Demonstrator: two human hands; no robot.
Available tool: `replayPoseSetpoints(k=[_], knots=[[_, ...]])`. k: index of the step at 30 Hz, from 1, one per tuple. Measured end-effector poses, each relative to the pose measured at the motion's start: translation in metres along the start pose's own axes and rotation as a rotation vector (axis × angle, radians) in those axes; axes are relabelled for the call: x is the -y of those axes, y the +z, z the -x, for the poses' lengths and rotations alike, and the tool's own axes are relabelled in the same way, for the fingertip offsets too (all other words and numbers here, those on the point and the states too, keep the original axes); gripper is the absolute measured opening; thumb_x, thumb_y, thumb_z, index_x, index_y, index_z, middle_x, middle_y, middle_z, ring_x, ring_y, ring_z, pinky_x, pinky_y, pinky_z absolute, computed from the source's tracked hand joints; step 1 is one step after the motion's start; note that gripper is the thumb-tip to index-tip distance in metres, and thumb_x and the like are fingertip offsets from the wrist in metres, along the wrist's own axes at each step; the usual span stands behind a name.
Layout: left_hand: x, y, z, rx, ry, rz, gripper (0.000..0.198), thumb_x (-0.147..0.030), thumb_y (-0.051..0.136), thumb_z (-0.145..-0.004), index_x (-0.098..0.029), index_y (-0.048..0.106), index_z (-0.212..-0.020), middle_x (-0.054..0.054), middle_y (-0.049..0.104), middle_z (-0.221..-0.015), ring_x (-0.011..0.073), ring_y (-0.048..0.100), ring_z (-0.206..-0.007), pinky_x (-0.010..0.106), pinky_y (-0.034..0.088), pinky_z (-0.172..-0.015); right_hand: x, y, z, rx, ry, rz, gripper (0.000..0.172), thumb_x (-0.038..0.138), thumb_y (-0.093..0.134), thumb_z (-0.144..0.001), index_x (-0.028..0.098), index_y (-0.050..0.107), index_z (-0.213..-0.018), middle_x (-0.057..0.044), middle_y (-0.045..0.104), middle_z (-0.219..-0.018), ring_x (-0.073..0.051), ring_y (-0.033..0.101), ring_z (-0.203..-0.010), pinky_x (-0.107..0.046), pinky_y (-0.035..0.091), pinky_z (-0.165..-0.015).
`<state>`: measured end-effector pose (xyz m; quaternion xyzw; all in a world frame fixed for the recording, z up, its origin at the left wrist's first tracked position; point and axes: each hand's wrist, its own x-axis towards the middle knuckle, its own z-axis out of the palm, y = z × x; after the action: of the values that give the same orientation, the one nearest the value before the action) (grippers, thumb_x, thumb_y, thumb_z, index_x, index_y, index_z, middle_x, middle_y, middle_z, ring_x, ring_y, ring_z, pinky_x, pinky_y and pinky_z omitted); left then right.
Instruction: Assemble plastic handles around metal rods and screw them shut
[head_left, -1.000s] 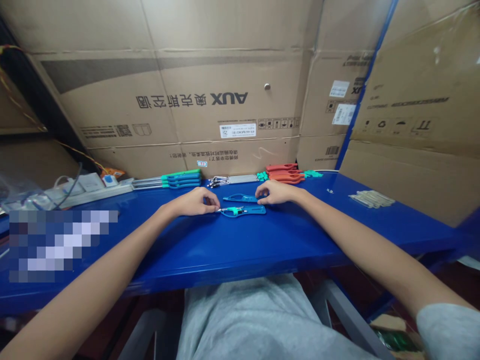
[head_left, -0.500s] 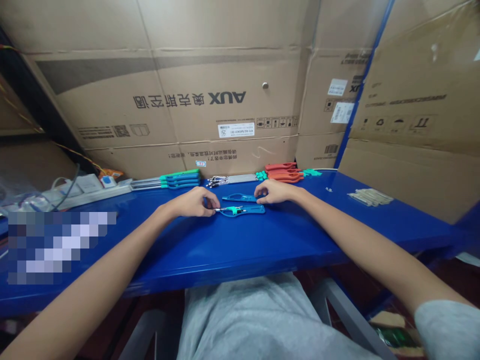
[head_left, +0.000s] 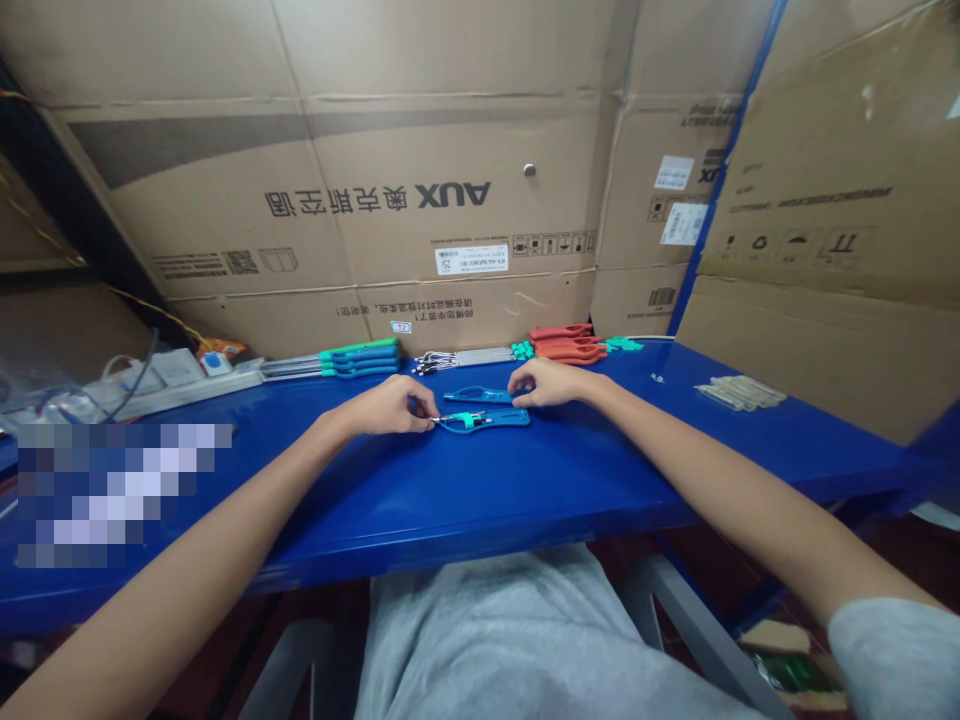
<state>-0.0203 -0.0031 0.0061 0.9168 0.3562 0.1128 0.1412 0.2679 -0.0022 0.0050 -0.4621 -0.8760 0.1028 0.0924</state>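
Observation:
On the blue table (head_left: 480,500), a tool with two blue plastic handles lies in front of me. Its upper handle (head_left: 478,395) and lower handle (head_left: 484,421) sit close together, with a teal piece (head_left: 466,421) on the lower one. A thin metal tip (head_left: 444,419) points left. My left hand (head_left: 390,407) pinches the tool near that tip between its fingertips. My right hand (head_left: 547,383) rests at the right end, its fingertips on the upper handle. Parts of the tool under my fingers are hidden.
Along the back of the table lie green-and-blue handled tools (head_left: 360,358), metal rods (head_left: 461,357) and orange-red handles (head_left: 566,346). Pale strips (head_left: 739,393) lie to the right. A power strip (head_left: 187,385) with cables sits at the left. Cardboard boxes (head_left: 375,200) stand behind.
The view has shifted slightly. My hands and the blue tool stay almost where they were, with no visible change of grip.

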Motion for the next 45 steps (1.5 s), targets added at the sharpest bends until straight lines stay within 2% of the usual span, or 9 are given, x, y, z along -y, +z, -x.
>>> replayPoseSetpoints(k=[6, 17, 30, 45], knots=[[0.001, 0.002, -0.001, -0.014, 0.02, 0.025, 0.017, -0.03, 0.066, -0.073, -0.016, 0.074, -0.077, 0.002, 0.072, -0.071, 0.0121, 0.061, -0.06, 0.021, 0.045, -0.059, 0.0, 0.0, 0.0, 0.002, 0.005, 0.008, 0.027, 0.027, 0.065, -0.076, 0.015, 0.073, -0.099, -0.008, 0.071, -0.094, -0.019, 0.062, -0.088, -0.025, 0.045, -0.071], [0.003, 0.002, -0.001, 0.011, 0.015, -0.012, 0.021, -0.03, 0.062, -0.074, -0.015, 0.075, -0.082, 0.004, 0.072, -0.074, 0.0135, 0.059, -0.062, 0.022, 0.044, -0.059, 0.001, 0.0, 0.001, 0.008, 0.015, 0.009, 0.027, 0.027, 0.064, -0.077, 0.015, 0.072, -0.1, -0.008, 0.071, -0.096, -0.019, 0.062, -0.088, -0.025, 0.045, -0.072], [-0.001, -0.009, 0.004, -0.008, 0.001, -0.105, 0.022, -0.031, 0.062, -0.075, -0.016, 0.075, -0.083, 0.003, 0.071, -0.072, 0.0135, 0.057, -0.061, 0.022, 0.04, -0.057, -0.001, 0.001, 0.0, -0.001, 0.001, 0.009, 0.026, 0.028, 0.064, -0.077, 0.016, 0.072, -0.099, -0.007, 0.071, -0.095, -0.019, 0.063, -0.087, -0.025, 0.045, -0.072], [0.003, -0.001, 0.0, 0.011, 0.011, -0.023, 0.017, -0.03, 0.063, -0.073, -0.016, 0.073, -0.075, 0.0, 0.068, -0.064, 0.0104, 0.055, -0.056, 0.019, 0.04, -0.055, -0.001, 0.002, -0.001, -0.003, -0.004, 0.01, 0.025, 0.026, 0.064, -0.078, 0.015, 0.072, -0.098, -0.008, 0.071, -0.094, -0.019, 0.062, -0.086, -0.025, 0.044, -0.071]])
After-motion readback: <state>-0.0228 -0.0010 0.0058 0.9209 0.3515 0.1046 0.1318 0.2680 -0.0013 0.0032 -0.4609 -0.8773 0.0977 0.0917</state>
